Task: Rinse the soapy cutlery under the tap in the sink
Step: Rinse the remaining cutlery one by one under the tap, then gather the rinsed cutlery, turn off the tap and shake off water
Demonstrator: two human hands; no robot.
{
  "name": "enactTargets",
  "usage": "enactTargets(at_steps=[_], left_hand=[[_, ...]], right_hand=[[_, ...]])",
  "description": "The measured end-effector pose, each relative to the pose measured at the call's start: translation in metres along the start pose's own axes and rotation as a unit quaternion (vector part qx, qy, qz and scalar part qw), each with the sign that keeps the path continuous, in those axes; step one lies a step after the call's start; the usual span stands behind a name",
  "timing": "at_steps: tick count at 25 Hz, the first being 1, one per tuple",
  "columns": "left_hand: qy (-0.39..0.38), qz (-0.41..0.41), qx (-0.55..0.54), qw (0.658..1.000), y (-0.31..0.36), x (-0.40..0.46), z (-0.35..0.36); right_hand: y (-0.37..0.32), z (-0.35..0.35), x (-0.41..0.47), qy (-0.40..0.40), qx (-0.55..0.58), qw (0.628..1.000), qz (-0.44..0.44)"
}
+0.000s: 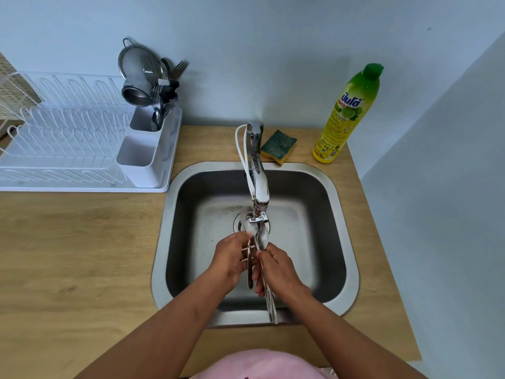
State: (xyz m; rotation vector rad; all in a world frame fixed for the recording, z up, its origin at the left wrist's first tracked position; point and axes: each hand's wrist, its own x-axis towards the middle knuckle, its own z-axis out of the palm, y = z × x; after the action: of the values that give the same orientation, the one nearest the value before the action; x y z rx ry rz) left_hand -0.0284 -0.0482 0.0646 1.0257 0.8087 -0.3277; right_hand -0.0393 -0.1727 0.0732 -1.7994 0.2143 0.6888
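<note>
Behind sink [338, 203], lime-green bottle [347, 113] reads "700 ml".

Sponge [278, 146], soap bottle [347, 116], drying rack [62, 138]

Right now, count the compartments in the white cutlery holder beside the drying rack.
2. The far compartment, nearer the wall, holds cutlery and metal strainers. The near compartment, closer to the person, looks empty, though its bottom is partly hidden.
</note>
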Motion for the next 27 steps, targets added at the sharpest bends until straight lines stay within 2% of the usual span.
enactTargets(at_steps=[2, 4, 6, 10, 13, 16, 19, 22, 25, 27], left_hand=[[-0.003, 0.006, 0.012, 1.0, 0.0, -0.002, 0.002], [0.014, 0.015, 0.008, 1.0, 0.001, -0.001, 0.004], [0.026, 0.026, 0.005, 0.999, 0.002, 0.001, 0.006], [0.023, 0.029, 0.015, 0.999, 0.003, 0.004, 0.014], [-0.009, 0.002, -0.042, 0.999, 0.008, 0.004, 0.017], [-0.026, -0.013, -0.079, 0.996, 0.009, 0.003, 0.019], [-0.04, -0.001, -0.062, 0.997, 0.004, 0.002, 0.019], [-0.053, 0.026, -0.022, 0.998, 0.004, 0.005, 0.014], [-0.027, 0.028, -0.037, 0.999, 0.004, 0.01, 0.011], [-0.003, 0.034, -0.024, 0.999, 0.006, 0.011, 0.014]], right_hand=[[-0.002, -0.001, 0.0, -0.009, -0.002, 1.0, -0.014], [-0.002, 0.0, 0.0, 0.018, -0.012, 1.0, -0.019], [-0.002, 0.004, 0.002, 0.061, -0.086, 0.994, -0.038], [-0.007, 0.01, 0.005, 0.097, -0.332, 0.93, -0.124], [-0.012, 0.011, 0.007, 0.074, -0.432, 0.889, -0.131], [-0.018, 0.011, 0.011, 0.074, -0.444, 0.886, -0.114], [-0.02, 0.008, 0.016, 0.041, -0.438, 0.893, -0.093], [-0.017, 0.001, 0.014, 0.016, -0.444, 0.885, -0.142], [-0.008, -0.006, 0.011, 0.01, -0.418, 0.883, -0.214], [0.0, -0.004, 0.007, 0.026, -0.346, 0.91, -0.227]])
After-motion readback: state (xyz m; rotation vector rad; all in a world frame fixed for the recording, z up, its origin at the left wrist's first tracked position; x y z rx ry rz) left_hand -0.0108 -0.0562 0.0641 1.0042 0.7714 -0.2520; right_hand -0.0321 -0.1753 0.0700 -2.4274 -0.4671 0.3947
